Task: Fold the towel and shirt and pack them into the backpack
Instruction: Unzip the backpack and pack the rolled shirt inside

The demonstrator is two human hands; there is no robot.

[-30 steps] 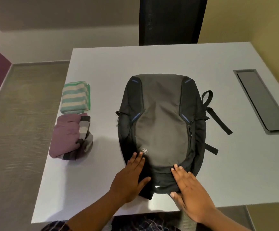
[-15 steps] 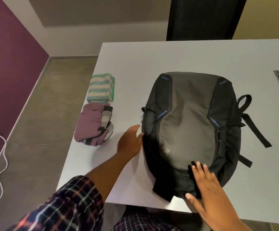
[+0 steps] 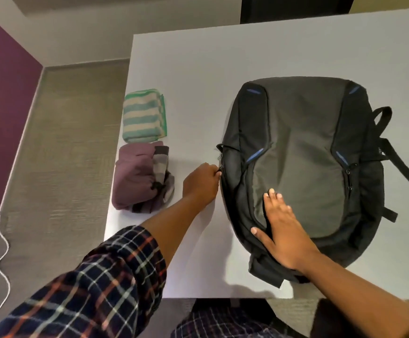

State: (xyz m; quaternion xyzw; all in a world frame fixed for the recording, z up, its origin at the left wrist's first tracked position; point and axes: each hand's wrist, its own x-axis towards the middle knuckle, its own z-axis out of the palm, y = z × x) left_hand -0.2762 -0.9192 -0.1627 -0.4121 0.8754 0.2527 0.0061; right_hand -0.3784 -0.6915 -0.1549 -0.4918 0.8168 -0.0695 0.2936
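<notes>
1. We see a bare strip of table (image 3: 198,132) between the backpack (image 3: 301,147) and the left edge, where the folded towel (image 3: 142,115) and shirt (image 3: 137,176) lie touching.
2. Our left hand (image 3: 202,182) fills the near part of that strip, pinching the zipper (image 3: 221,168) on the backpack's side.
3. Beyond the backpack, the table lies open up to the dark chair (image 3: 293,8).
4. Our right hand (image 3: 281,228) presses flat on the backpack's near front.
5. Loose straps (image 3: 401,162) sprawl over the table just right of the backpack.

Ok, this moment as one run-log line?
backpack: zipped | left hand: pinches zipper pull | right hand: flat on backpack | towel, shirt: folded on table, unpacked
</notes>
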